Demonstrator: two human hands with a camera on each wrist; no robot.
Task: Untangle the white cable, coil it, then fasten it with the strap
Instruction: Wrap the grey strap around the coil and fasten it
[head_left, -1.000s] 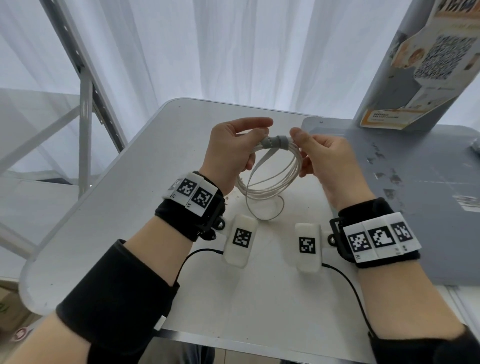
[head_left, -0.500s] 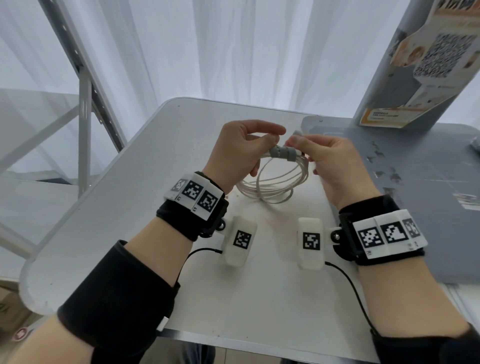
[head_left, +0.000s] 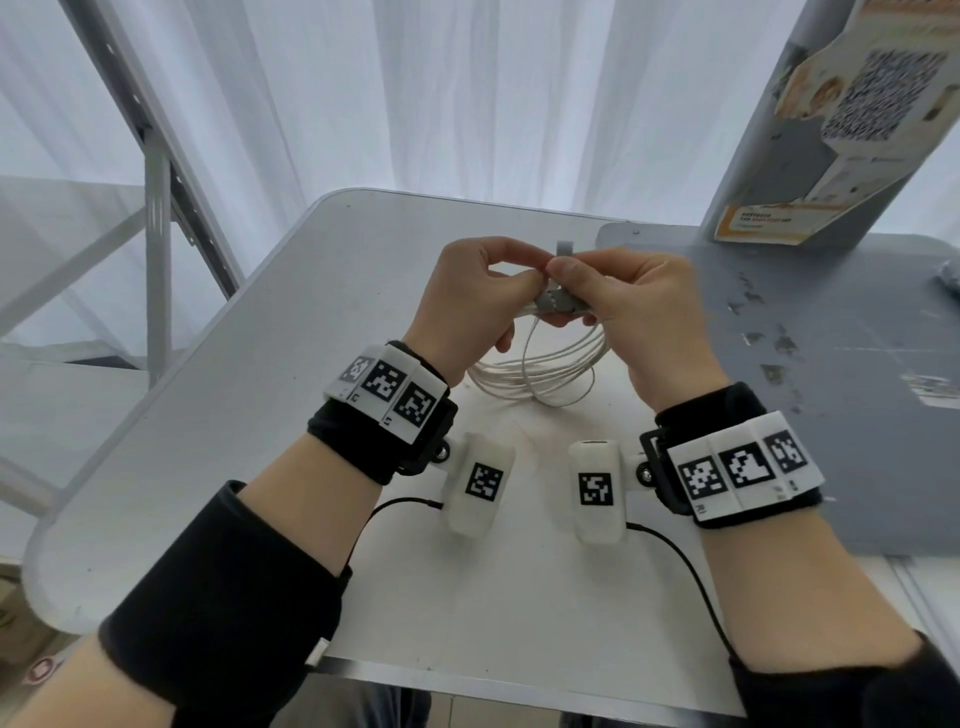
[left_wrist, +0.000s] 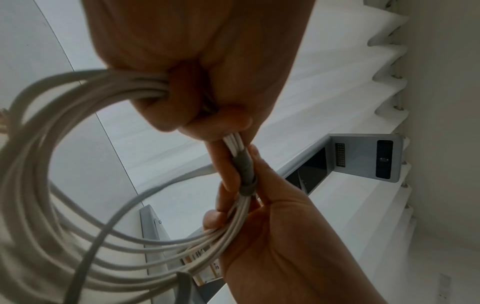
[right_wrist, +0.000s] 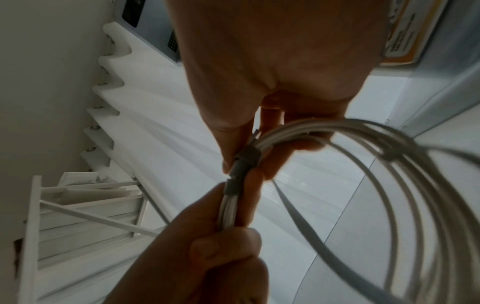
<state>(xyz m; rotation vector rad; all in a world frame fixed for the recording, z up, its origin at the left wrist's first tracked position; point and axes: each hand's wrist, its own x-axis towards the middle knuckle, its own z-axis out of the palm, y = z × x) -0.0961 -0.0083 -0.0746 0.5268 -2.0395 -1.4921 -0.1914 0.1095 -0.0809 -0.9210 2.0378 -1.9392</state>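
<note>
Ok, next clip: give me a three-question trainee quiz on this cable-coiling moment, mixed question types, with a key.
1. True or false: the white cable is already coiled into loops.
2. Multiple choice: the grey strap is
A. lying flat on the table
B. wrapped round the bundled loops between the two hands
C. hanging from the left wrist
3. Short answer: which hand pinches the bundle at the strap, and what does the other hand do?

Key
1. True.
2. B.
3. The right hand pinches at the strap; the left hand grips the cable bundle right beside it. The lower loops hang down to the table.
</note>
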